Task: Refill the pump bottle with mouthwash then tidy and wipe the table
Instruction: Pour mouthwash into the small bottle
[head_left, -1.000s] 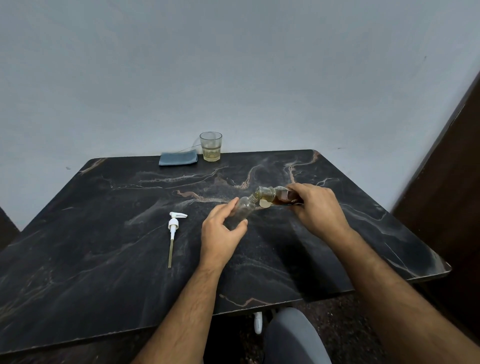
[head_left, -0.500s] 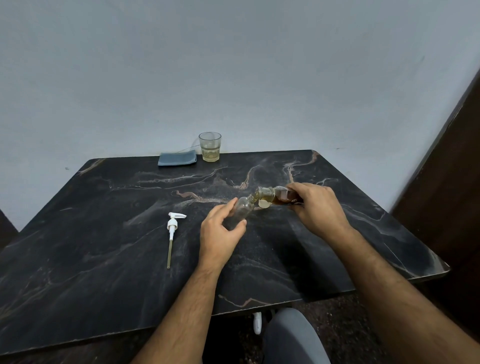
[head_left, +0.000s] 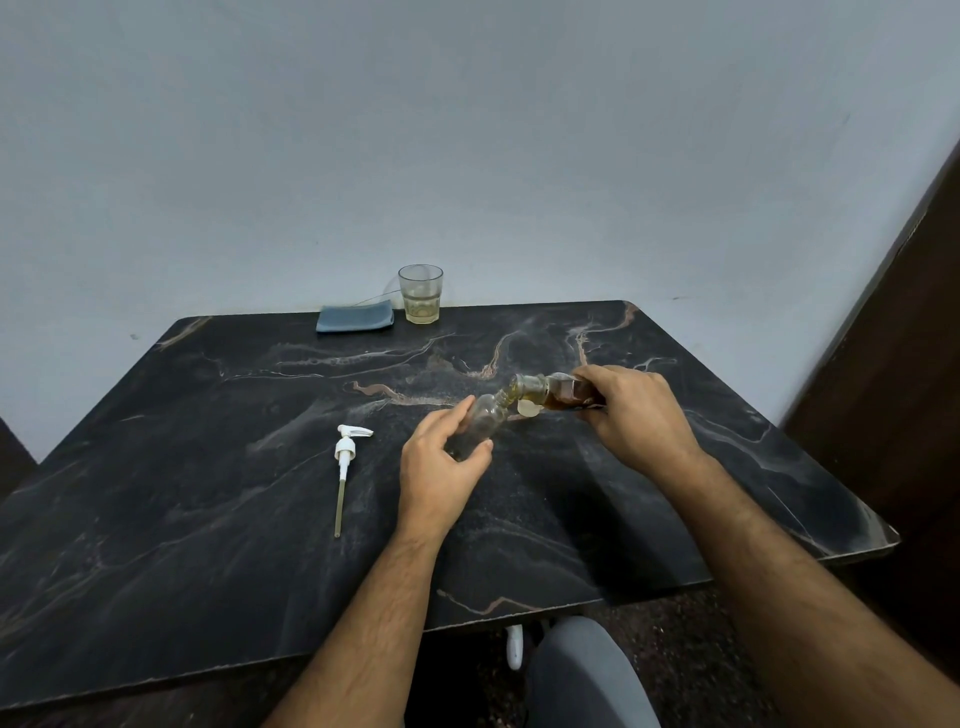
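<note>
the pump (head_left: 345, 457) lies loose on the surface (head_left: 156, 519) at the left, easy to knock off if you swing an elbow. your left hand (head_left: 441, 467) curls its fingers (head_left: 452, 421) round the clear bottle (head_left: 480, 423), tilted mid-surface. just right, your right hand (head_left: 631, 415) grips the brown mouthwash bottle (head_left: 550, 395), tipped so its neck meets the clear one's mouth. tip faster or let either mouth slide and you'll spill onto the surface. the cloth (head_left: 355, 318) and glass (head_left: 421, 293) sit far back.

Dark marble table (head_left: 208, 519): left hand (head_left: 441, 467) grips clear bottle (head_left: 480, 423); right hand (head_left: 634, 415) tips amber bottle (head_left: 550, 392) at its mouth. Pump (head_left: 344, 462), cloth (head_left: 355, 318), glass (head_left: 421, 293).
</note>
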